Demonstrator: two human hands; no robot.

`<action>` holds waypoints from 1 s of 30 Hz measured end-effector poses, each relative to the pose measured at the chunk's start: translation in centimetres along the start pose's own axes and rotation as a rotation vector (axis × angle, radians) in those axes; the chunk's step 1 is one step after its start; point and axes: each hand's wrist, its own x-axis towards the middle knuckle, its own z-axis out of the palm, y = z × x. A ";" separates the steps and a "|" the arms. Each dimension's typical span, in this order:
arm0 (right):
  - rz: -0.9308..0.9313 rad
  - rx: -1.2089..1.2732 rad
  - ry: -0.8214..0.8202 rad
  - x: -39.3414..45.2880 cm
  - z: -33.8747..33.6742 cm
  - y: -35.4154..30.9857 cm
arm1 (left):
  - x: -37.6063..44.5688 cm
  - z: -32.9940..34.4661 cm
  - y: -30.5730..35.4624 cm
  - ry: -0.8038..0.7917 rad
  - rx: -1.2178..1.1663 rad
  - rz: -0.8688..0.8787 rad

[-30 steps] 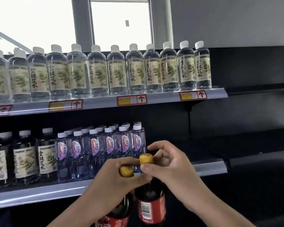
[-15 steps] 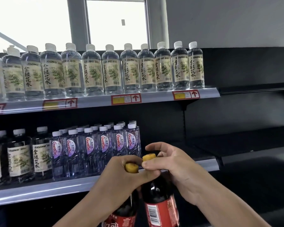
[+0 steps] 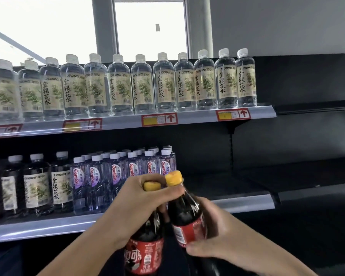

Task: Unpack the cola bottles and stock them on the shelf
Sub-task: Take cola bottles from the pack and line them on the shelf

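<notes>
Two dark cola bottles with yellow caps and red labels stand side by side in front of the middle shelf (image 3: 247,204). My left hand (image 3: 135,206) wraps the necks of both, just under the caps. The left cola bottle (image 3: 145,253) hangs lower. The right cola bottle (image 3: 184,214) leans to the right, and my right hand (image 3: 217,234) grips its body at the red label. The bottoms of both bottles are out of frame.
The top shelf (image 3: 197,119) carries a row of clear bottles with beige labels. On the middle shelf stand dark beige-labelled bottles (image 3: 36,188) and purple-labelled water bottles (image 3: 116,176) at left; its right part and the black shelves (image 3: 307,176) further right hold nothing.
My right hand has slid from the right bottle's cap down to its labelled body. Both bottles have risen slightly, and the right one now tilts away from the left one.
</notes>
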 end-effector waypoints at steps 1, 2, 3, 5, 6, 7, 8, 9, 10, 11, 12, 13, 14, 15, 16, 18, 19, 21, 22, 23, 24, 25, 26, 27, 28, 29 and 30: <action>0.012 -0.002 0.008 0.0 0.2 0.3 | 0.2 -0.1 0.0 0.004 -0.007 -0.008; 0.028 -0.004 0.034 0.1 0.3 0.6 | 0.4 -0.2 0.0 0.003 -0.019 -0.015; 0.038 -0.014 0.072 0.1 0.4 0.7 | 0.5 -0.2 0.1 0.005 -0.033 -0.023; 0.024 -0.058 0.151 0.1 0.3 0.8 | 0.9 -0.2 0.2 0.020 -0.055 -0.025; 0.010 -0.087 0.187 0.2 0.2 0.7 | 1.1 -0.1 0.2 0.036 -0.072 -0.025; -0.007 -0.112 0.223 0.2 0.0 0.6 | 1.3 -0.1 0.4 0.057 -0.094 -0.029; -0.021 -0.120 0.261 0.5 -0.3 0.6 | 1.6 -0.2 0.4 0.073 -0.114 -0.030; -0.031 -0.109 0.306 1.0 -0.7 0.7 | 1.9 -0.2 0.5 0.085 -0.130 -0.027; -0.038 -0.080 0.356 1.6 -1.3 0.9 | 2.2 -0.3 0.6 0.095 -0.138 -0.020; -0.045 -0.041 0.406 2.2 -2.0 1.1 | 2.5 -0.4 0.6 0.106 -0.141 -0.013; -0.052 -0.001 0.454 3.0 -2.8 1.4 | 2.8 -0.5 0.5 0.115 -0.140 -0.007; -0.057 0.031 0.494 3.9 -3.7 1.6 | 3.0 -0.7 0.5 0.126 -0.139 -0.005; -0.060 0.057 0.527 4.6 -4.6 1.8 | 3.1 -0.8 0.4 0.136 -0.139 -0.004; -0.062 0.071 0.551 5.4 -5.5 2.0 | 3.3 -0.9 0.3 0.151 -0.146 -0.005; -0.064 0.076 0.568 6.2 -6.3 2.2 | 3.4 -1.1 0.3 0.168 -0.158 -0.003; -0.066 0.068 0.585 7.8 -7.7 2.5 | 3.6 -1.3 0.1 0.211 -0.177 -0.008; -0.065 0.064 0.589 8.6 -8.3 2.7 | 3.7 -1.4 0.0 0.231 -0.178 -0.010; -0.054 0.062 0.593 10.4 -9.3 3.3 | 3.9 -1.6 -0.1 0.256 -0.174 -0.008; -0.045 0.060 0.595 11.3 -9.7 3.7 | 4.0 -1.7 -0.2 0.267 -0.170 -0.001; -0.034 0.055 0.597 12.2 -10.2 4.1 | 4.1 -1.8 -0.3 0.277 -0.166 0.007; -0.028 0.051 0.596 13.0 -10.5 4.6 | 4.2 -1.8 -0.3 0.284 -0.160 0.012; -0.024 0.054 0.594 14.0 -10.9 5.0 | 4.3 -2.0 -0.4 0.291 -0.151 0.018; -0.021 0.062 0.593 14.7 -11.1 5.3 | 4.2 -2.0 -0.4 0.294 -0.144 0.021; -0.024 0.074 0.587 15.5 -11.3 5.5 | 4.3 -2.1 -0.4 0.301 -0.138 0.025; -0.030 0.080 0.585 16.3 -11.5 5.7 | 4.4 -2.2 -0.4 0.307 -0.132 0.026; -0.037 0.079 0.585 17.0 -11.7 5.8 | 4.4 -2.3 -0.5 0.311 -0.125 0.024; -0.045 0.072 0.582 17.7 -11.9 5.8 | 4.5 -2.3 -0.6 0.315 -0.117 0.022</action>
